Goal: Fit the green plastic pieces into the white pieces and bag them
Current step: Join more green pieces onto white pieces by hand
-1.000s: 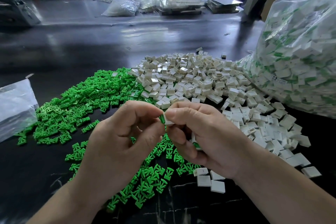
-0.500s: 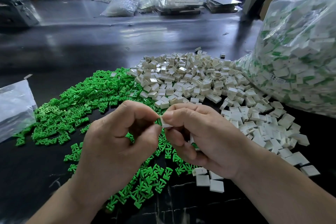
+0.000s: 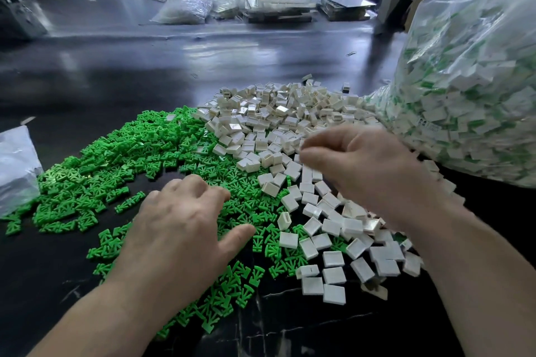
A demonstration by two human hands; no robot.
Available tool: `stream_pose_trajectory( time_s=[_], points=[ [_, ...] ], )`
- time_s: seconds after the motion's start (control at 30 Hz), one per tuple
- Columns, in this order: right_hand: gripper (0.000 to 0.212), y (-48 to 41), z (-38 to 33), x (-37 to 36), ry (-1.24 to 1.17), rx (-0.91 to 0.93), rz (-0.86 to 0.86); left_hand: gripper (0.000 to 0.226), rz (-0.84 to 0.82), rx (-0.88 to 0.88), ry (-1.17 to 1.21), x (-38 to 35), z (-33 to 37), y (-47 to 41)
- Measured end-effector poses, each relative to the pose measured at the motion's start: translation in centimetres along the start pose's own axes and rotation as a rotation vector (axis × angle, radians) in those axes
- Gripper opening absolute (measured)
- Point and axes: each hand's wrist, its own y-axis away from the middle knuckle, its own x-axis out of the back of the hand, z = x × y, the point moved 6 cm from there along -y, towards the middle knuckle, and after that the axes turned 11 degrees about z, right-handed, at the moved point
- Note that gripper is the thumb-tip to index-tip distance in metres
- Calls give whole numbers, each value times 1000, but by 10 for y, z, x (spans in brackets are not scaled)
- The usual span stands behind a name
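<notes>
A heap of small green plastic pieces (image 3: 116, 159) covers the left and middle of the black table. A heap of white square pieces (image 3: 275, 124) lies right of it and spills toward me. My left hand (image 3: 185, 226) hovers low over the green heap, palm down, its fingers relaxed and their tips touching the pieces. My right hand (image 3: 368, 171) is above the white heap, blurred, with fingers curled and thumb against forefinger. What it holds is hidden. A big clear bag (image 3: 464, 81) of fitted white-and-green pieces stands at the right.
A smaller clear bag (image 3: 14, 165) lies at the left edge. Bare black table (image 3: 116, 81) stretches behind the heaps. Further plastic bags (image 3: 182, 6) and flat trays (image 3: 278, 6) sit along the far side.
My hands were together in front of me, pressing a green piece into a white one. They have separated: the left dropped onto the green heap, the right swung right over the white heap.
</notes>
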Motion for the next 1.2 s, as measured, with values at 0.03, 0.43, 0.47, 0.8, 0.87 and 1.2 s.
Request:
stream_pose_trajectory(
  time_s=[0.03, 0.43, 0.47, 0.8, 0.87, 1.2],
  points=[
    [21, 4, -2, -4, 250, 74, -33, 68, -9, -11, -41, -1, 1, -1],
    [22, 12, 4, -50, 861, 199, -237, 30, 18, -93, 24, -3, 11, -5],
    [23, 12, 5, -51, 858, 203, -236, 36, 10, -100, 20, -4, 11, -5],
    [21, 11, 5, -42, 285, 136, -120, 26, 95, -108, 94, -3, 7, -8],
    [16, 15, 9, -47, -61, -40, -207, 22, 176, -35, 190, 0, 3, -8],
    [15, 28, -6, -64, -755, -311, -547, 12, 183, 426, 1384, 0, -14, -3]
  ],
)
